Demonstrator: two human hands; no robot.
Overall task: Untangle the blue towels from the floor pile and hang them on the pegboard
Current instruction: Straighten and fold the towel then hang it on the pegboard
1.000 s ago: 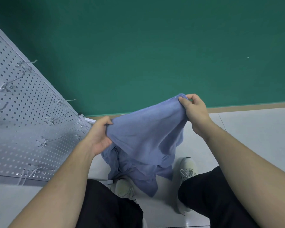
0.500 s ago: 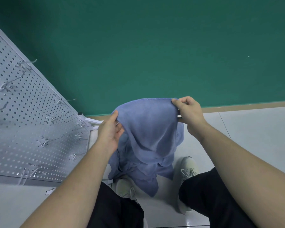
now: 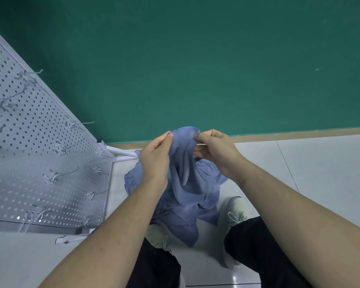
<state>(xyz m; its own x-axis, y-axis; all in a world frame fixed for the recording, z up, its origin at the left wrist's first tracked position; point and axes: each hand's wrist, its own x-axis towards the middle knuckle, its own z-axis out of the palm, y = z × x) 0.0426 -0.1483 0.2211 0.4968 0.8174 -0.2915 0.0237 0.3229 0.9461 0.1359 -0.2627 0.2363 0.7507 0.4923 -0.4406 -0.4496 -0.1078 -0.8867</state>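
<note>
Head view: left hand (image 3: 154, 161) and right hand (image 3: 214, 150) pinch the blue towel's (image 3: 187, 175) hem between fingers; untangling underway, next a pegboard (image 3: 35, 154) hook.

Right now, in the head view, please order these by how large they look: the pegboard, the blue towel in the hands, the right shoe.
1. pegboard, largest; the frame crops it.
2. blue towel, hanging between both hands.
3. right shoe, smallest; trousers partly cover it.

No text, label or number can be read anywhere.
</note>
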